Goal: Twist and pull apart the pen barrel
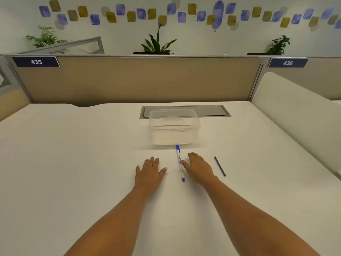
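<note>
While your left hand (149,170) lay flat and your right hand (198,168) rested loose-fingered, holding nothing, beside the pen (180,163) at frame centre, a mid-barrel pinch looked best.

Head-worn view, facing forward-down, desk (73,163) near

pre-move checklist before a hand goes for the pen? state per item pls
1. Left hand free, flat on the table: ok.
2. Right hand free, fingers straight, thumb beside the pen: ok.
3. Pen lying unobstructed between the hands: ok.
4. Pen cap end just short of the clear container; touching: cannot tell.
5. Container lid on: ok; latched: cannot tell.
6. Dark stick clear of right hand: ok.
</note>
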The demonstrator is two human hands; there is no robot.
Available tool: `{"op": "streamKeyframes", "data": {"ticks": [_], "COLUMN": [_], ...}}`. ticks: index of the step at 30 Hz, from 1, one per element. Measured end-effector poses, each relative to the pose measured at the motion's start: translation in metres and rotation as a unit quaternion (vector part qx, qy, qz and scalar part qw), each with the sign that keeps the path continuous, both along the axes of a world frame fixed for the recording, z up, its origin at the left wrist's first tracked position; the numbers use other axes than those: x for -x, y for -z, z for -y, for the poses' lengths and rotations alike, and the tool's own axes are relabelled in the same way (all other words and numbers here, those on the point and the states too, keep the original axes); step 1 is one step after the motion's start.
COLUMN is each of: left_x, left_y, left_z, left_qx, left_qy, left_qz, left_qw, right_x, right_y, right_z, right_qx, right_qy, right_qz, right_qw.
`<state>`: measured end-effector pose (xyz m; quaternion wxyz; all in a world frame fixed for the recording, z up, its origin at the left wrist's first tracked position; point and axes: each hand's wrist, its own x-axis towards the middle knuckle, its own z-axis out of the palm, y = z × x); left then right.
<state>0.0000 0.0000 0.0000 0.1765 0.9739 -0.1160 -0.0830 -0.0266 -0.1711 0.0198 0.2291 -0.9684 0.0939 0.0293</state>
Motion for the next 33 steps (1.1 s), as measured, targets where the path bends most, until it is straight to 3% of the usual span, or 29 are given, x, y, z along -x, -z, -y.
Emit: {"op": "streamKeyframes", "data": {"ticks": [10,24,28,33], "left_x": [0.001,0.009,0.008,0.004], "left_y": [0.007,0.006,-0.002,-0.01], "left_z": [-0.006,-0.005,0.0,0.012], "left_qx": [-0.012,0.045,0.06,0.09], "left_qy": [0.012,0.009,0.055,0.131], "left_qz": [0.025,0.008,0.083,0.222], "left_qw": [1.0,0.999,0.993,0.962], "right_x": [-0.016,-0.014,-0.011,-0.005], "right_y": [0.0,0.005,-0.003,-0.016], "right_z": [-0.006,-0.007,-0.005,-0.005], "right_qx": [0.072,-0.041,-0.042,-0.085], "right_qy": [-0.008,0.006,-0.034,-0.087], "right_qz": [-0.001,0.02,0.05,0.11], "right_qw": [0.997,0.999,0.997,0.986]}}
